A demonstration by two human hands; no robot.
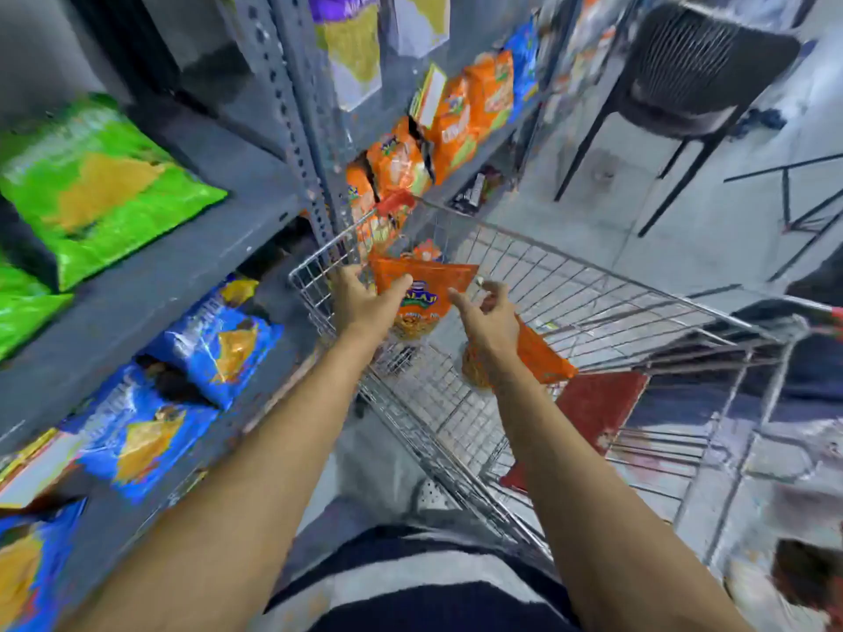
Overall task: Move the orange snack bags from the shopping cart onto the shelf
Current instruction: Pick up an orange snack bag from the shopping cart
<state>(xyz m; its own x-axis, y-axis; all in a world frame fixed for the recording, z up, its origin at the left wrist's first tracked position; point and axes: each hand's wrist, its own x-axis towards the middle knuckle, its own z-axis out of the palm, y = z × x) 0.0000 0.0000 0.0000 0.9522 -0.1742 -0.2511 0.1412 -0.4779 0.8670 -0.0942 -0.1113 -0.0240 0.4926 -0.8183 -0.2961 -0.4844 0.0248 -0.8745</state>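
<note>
Grey shelf (255, 193) left of cart (570, 285); chair (684, 84) beyond cart. Two orange bags over cart basket. Left hand (365, 298) pinches top edge of front bag (424, 289). Right hand (490, 319), fingers half curled, above second bag (543, 353); grip unclear. On shelf beyond cart: about five orange bags (456, 120), blurred.

right hand (490, 319) covers part of an orange bag (543, 353); shelved bags (474, 102) blurred, labels unreadable
</note>
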